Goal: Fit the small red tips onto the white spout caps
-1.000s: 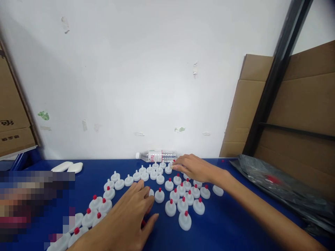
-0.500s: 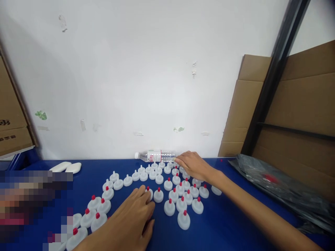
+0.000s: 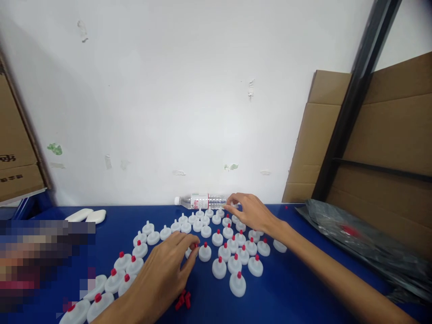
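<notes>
My left hand [image 3: 168,265] is closed in a pinch, thumb and index finger on the red cap [image 3: 196,245] of a white round lid [image 3: 189,253]. Beneath that hand, several loose red caps [image 3: 184,299] lie on the blue table. My right hand [image 3: 251,211] reaches to the back rows of lids with thumb and index finger bent toward each other; what is between their tips, if anything, I cannot make out. It is by the end of a clear plastic bottle [image 3: 216,201] lying on its side. Around both hands stand white lids with spouts, some red-capped [image 3: 237,285], others bare [image 3: 205,231].
Two white oval pieces [image 3: 96,217] lie at the back left. Grey plastic film [image 3: 357,238] covers the right side of the table. Cardboard [image 3: 313,135] and a dark metal post [image 3: 344,117] stand beyond it. A white wall [image 3: 189,99] closes off the back.
My left hand has shifted slightly and turned, its thumb coming up to the red cap. Loose red caps now show below it. My right hand's index finger has lifted a little from the thumb.
</notes>
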Demonstrator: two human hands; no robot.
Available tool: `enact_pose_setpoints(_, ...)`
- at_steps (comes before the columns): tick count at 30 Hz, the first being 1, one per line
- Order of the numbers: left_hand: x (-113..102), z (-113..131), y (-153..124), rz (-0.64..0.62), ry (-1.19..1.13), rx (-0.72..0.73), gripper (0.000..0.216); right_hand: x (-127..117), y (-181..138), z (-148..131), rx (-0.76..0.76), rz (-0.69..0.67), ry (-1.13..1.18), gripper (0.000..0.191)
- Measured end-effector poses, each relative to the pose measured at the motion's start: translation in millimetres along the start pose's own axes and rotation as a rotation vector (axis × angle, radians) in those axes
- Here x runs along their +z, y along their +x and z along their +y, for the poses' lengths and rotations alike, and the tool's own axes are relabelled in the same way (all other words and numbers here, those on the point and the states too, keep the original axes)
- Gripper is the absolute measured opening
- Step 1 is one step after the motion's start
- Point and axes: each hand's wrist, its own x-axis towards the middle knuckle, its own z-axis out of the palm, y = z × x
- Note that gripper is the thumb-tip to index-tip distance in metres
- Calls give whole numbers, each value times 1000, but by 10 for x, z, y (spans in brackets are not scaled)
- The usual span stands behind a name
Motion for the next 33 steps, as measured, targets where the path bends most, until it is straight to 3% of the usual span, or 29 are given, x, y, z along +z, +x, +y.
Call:
enact_pose_setpoints(4,-31,-42,34,147,5,15,20,-107,-35,-312,-184,-10,118,9)
enact_pose_setpoints(10,-85,-86,69,251,34,56,20,-128,-158,-727,-358,-45,193,27)
enact_pose_setpoints(19,-93,-68,64,296,-18,172,22,-39,-176,-745,-497,27,168,25)
enact_pose_setpoints(25,-95,-73,57,282,4,109,20,4,-208,-788,-539,61,124,17)
enact_pose_setpoints(33,-163,-2,92,256,-3,100,28,-58,-238,-957,-583,34,-6,27)
